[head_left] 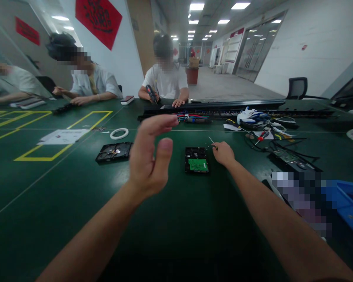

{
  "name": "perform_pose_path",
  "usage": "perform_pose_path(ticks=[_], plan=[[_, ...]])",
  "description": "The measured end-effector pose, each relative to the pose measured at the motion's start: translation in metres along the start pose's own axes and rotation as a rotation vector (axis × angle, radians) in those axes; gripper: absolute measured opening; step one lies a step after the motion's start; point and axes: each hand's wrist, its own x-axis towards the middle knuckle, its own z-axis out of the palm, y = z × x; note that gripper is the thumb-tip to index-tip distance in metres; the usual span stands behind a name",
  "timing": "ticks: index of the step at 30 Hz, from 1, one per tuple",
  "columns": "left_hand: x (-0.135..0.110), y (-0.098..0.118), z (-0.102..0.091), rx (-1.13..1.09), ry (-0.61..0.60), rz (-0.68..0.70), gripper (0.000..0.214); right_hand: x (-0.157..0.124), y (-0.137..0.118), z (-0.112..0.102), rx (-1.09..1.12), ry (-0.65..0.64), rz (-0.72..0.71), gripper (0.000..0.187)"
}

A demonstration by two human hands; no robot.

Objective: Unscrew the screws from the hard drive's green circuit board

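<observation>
The head view shows a dark green table [164, 239]. The left hand [144, 162] is raised above it, thumb standing apart from the curved fingers. The right hand [224, 154] sits just right of a black hard drive [191, 160], which lies on the table, its green circuit board [197, 165] facing up. The right fingers pinch a slim, metal-shafted tool [212, 141].
</observation>
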Motion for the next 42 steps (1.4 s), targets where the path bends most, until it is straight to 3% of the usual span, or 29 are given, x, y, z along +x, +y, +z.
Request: perform_pose_path(ticks=[2,4,7,11,17,23,28,35,42], plan=[[-0.018,-0.022,0.021,0.032,-0.124,-0.102,0.033,0.001,0.0,-0.001,-0.019,-0.004,0.004,0.036],[-0.042,-0.045,0.045,0.095,-0.331,-0.231,0.032,0.001,0.0,-0.002,-0.031,-0.002,0.015,0.034],[-0.074,-0.069,0.074,0.199,-0.692,-0.233,0.048,0.001,-0.001,-0.002,-0.042,0.006,0.034,0.032],[-0.085,-0.079,0.088,0.36,-0.88,-0.274,0.078,0.003,-0.003,-0.002,-0.05,-0.001,0.058,0.03],[-0.079,-0.081,0.088,0.367,-0.956,-0.284,0.096,0.013,-0.003,-0.005,-0.055,-0.046,0.063,0.026],[-0.083,-0.074,0.081,0.415,-0.931,-0.244,0.091,0.022,-0.008,-0.009,-0.037,-0.112,0.009,0.019],[-0.094,-0.062,0.067,0.475,-0.918,-0.286,0.082,0.024,-0.012,-0.009,-0.069,-0.053,-0.008,0.029],[-0.106,-0.052,0.058,0.493,-0.888,-0.315,0.082,0.047,-0.02,-0.002,-0.087,-0.13,-0.234,0.053],[-0.105,-0.053,0.058,0.483,-0.894,-0.311,0.083,0.052,-0.026,-0.01,-0.087,-0.238,-0.309,0.04]])
